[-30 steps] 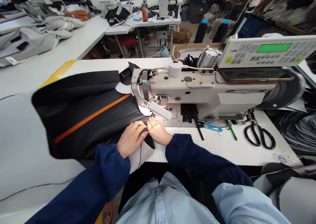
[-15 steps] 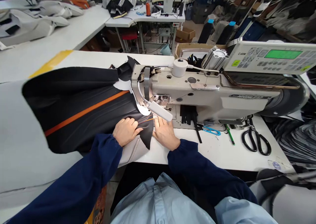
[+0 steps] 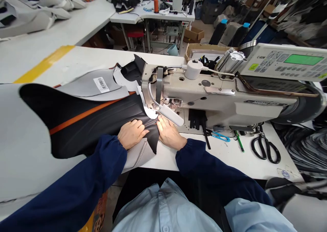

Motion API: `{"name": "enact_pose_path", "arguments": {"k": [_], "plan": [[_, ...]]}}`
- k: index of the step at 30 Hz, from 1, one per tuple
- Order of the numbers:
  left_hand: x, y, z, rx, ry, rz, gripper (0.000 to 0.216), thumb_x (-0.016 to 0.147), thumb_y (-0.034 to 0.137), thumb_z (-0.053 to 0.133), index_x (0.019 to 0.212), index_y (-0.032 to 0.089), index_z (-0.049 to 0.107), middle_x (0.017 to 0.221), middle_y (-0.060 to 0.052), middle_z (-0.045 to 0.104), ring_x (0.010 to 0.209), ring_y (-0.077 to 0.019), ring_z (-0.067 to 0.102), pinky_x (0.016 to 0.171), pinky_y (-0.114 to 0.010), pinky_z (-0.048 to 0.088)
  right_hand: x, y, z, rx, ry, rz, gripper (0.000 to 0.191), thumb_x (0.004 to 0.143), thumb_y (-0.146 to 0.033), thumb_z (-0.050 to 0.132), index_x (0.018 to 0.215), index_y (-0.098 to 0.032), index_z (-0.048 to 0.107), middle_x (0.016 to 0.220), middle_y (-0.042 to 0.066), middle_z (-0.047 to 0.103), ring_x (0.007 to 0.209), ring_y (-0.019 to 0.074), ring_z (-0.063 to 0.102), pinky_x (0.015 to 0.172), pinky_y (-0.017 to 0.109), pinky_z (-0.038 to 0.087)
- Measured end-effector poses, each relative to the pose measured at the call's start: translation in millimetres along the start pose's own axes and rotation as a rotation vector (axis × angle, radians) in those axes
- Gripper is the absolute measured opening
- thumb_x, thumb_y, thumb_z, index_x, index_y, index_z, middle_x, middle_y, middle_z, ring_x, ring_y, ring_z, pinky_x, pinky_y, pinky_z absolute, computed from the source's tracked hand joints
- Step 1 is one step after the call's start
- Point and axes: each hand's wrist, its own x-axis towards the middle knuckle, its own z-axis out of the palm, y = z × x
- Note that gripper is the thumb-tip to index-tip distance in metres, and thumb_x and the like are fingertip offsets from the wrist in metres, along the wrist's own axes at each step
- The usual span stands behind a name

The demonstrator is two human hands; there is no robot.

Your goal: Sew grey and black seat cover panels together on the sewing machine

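A black leather-like cover (image 3: 102, 123) with an orange stripe (image 3: 87, 115) lies left of the sewing machine (image 3: 219, 102), its right end under the machine head. My left hand (image 3: 132, 134) is closed over its near part, fingers curled and thumb pointing right. My right hand (image 3: 170, 132) sits just below the machine's white lamp (image 3: 171, 114), its fingers together on the cover's right edge beside a stitched seam. The needle is hidden behind the lamp. A grey fabric piece (image 3: 138, 153) shows under the cover near my left hand. Behind, a grey panel (image 3: 88, 85) carries a barcode label (image 3: 101, 84).
On the table to the right lie blue-handled snips (image 3: 221, 136), a green pen (image 3: 239, 141) and black-handled scissors (image 3: 265, 148). A control panel (image 3: 288, 61) stands above the machine. Stacked dark pieces (image 3: 304, 147) are at far right. Yellow tape (image 3: 43, 65) crosses the table at left.
The cover's back flap has turned over, so its grey side and barcode label now show. Both hands stay by the seam, and the orange line there is shorter. The view has shifted slightly.
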Motion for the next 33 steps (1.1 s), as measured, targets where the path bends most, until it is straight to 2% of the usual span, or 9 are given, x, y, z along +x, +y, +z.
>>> {"name": "enact_pose_path", "arguments": {"k": [6, 9, 12, 15, 17, 23, 27, 31, 33], "plan": [[7, -49, 25, -0.062, -0.027, 0.096, 0.043, 0.096, 0.031, 0.031, 0.070, 0.016, 0.061, 0.077, -0.007, 0.061, 0.071, -0.0162, 0.054, 0.068, -0.029, 0.043, 14, -19, 8, -0.072, 0.100, 0.094, 0.039, 0.086, -0.020, 0.048, 0.116, 0.004, 0.054, 0.126, 0.031, 0.053, 0.115, 0.0354, 0.053, 0.101, 0.051, 0.038], [20, -62, 25, -0.059, -0.113, 0.013, 0.044, 0.096, 0.030, 0.030, 0.070, 0.016, 0.062, 0.073, -0.006, 0.061, 0.071, -0.0160, 0.055, 0.062, -0.028, 0.043, 23, -19, 18, -0.081, 0.159, 0.114, 0.026, 0.087, -0.007, 0.040, 0.103, -0.001, 0.060, 0.115, 0.028, 0.060, 0.106, 0.0292, 0.058, 0.099, 0.047, 0.041], [31, -50, 11, -0.041, -0.152, 0.030, 0.033, 0.094, 0.024, 0.036, 0.081, 0.016, 0.066, 0.083, -0.007, 0.064, 0.077, -0.0167, 0.057, 0.056, -0.026, 0.042, 26, -14, 26, -0.092, 0.164, 0.078, 0.026, 0.087, -0.002, 0.038, 0.096, -0.004, 0.062, 0.106, 0.024, 0.065, 0.101, 0.0258, 0.061, 0.097, 0.045, 0.044], [40, -31, -2, -0.030, -0.102, 0.149, 0.029, 0.087, 0.011, 0.044, 0.107, 0.019, 0.063, 0.110, -0.009, 0.062, 0.098, -0.0185, 0.055, 0.068, -0.026, 0.048, 26, -10, 30, -0.136, 0.161, 0.046, 0.026, 0.087, -0.001, 0.039, 0.095, -0.003, 0.064, 0.101, 0.023, 0.067, 0.097, 0.0255, 0.064, 0.094, 0.043, 0.046], [47, -24, -2, -0.016, -0.112, 0.189, 0.037, 0.081, 0.006, 0.050, 0.113, 0.019, 0.061, 0.114, -0.011, 0.061, 0.104, -0.0207, 0.054, 0.076, -0.029, 0.049, 25, -9, 32, -0.158, 0.163, 0.034, 0.027, 0.088, -0.002, 0.039, 0.097, -0.002, 0.064, 0.100, 0.023, 0.068, 0.096, 0.0255, 0.064, 0.093, 0.042, 0.047], [59, -12, 25, -0.089, -0.047, 0.172, 0.026, 0.081, 0.007, 0.047, 0.095, 0.015, 0.067, 0.091, -0.009, 0.066, 0.096, -0.0213, 0.057, 0.081, -0.031, 0.050, 19, -13, 39, -0.140, 0.193, 0.083, 0.030, 0.091, -0.005, 0.038, 0.107, -0.002, 0.062, 0.105, 0.022, 0.067, 0.097, 0.0259, 0.064, 0.090, 0.043, 0.048], [58, 6, 35, -0.201, 0.063, 0.051, 0.026, 0.085, 0.012, 0.044, 0.081, 0.015, 0.069, 0.086, -0.008, 0.067, 0.090, -0.0200, 0.058, 0.083, -0.031, 0.050, 16, -13, 41, -0.079, 0.162, 0.089, 0.028, 0.090, -0.007, 0.042, 0.110, -0.003, 0.062, 0.102, 0.021, 0.068, 0.093, 0.0252, 0.064, 0.090, 0.042, 0.047], [52, 14, 36, -0.253, 0.056, -0.087, 0.027, 0.086, 0.014, 0.045, 0.076, 0.017, 0.070, 0.083, -0.006, 0.067, 0.086, -0.0194, 0.059, 0.074, -0.029, 0.050, 11, -12, 40, -0.064, 0.209, 0.090, 0.029, 0.091, -0.008, 0.041, 0.113, -0.005, 0.061, 0.114, 0.023, 0.064, 0.102, 0.0262, 0.062, 0.089, 0.043, 0.048], [50, 15, 35, -0.249, 0.049, -0.152, 0.027, 0.086, 0.015, 0.045, 0.076, 0.019, 0.070, 0.085, -0.005, 0.068, 0.085, -0.0191, 0.060, 0.069, -0.028, 0.050, 10, -13, 40, -0.065, 0.214, 0.085, 0.029, 0.091, -0.008, 0.040, 0.112, -0.006, 0.062, 0.109, 0.022, 0.066, 0.101, 0.0262, 0.062, 0.089, 0.044, 0.048]]}}
